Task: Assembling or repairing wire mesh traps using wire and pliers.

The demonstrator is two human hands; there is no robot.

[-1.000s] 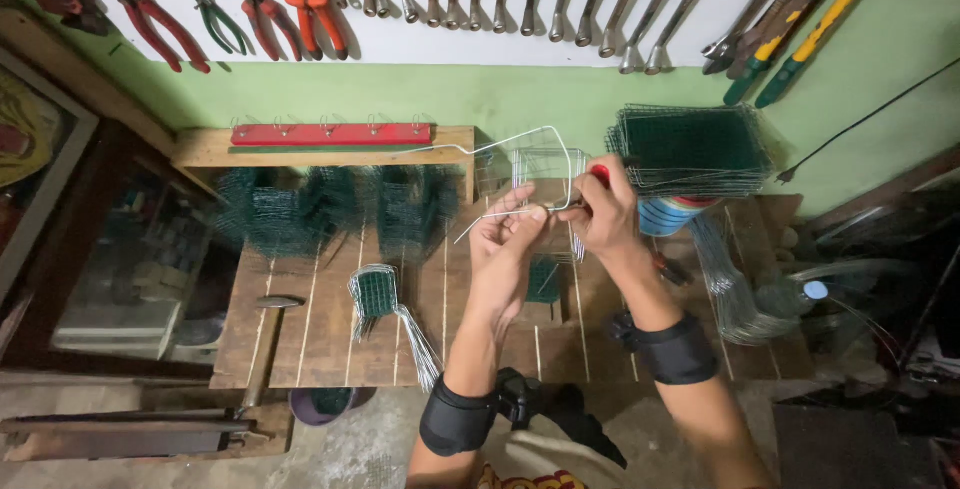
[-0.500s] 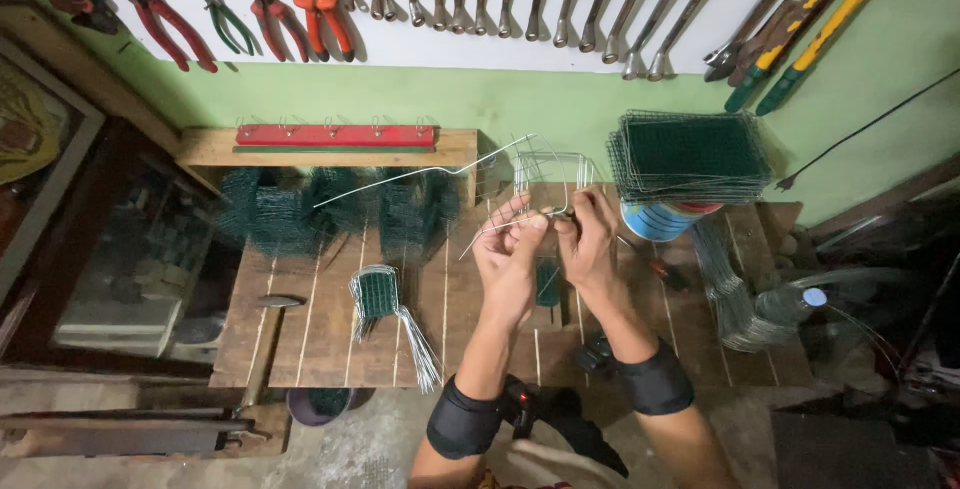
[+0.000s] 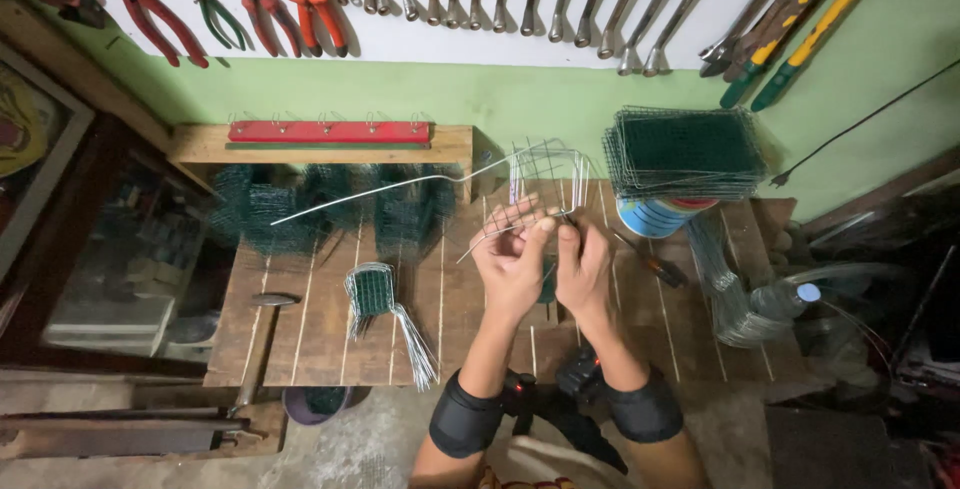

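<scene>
Fingers of the left hand are curled loosely round a long wire that runs off to the left, while the right hand pinches in close at the edge of a small bent mesh piece, held just above the surface. Looks like mid-job to me: the mesh is curved but the wire's mostly loose. A finished-looking mesh bundle sits near left, flat mesh sheets stacked far right.
</scene>
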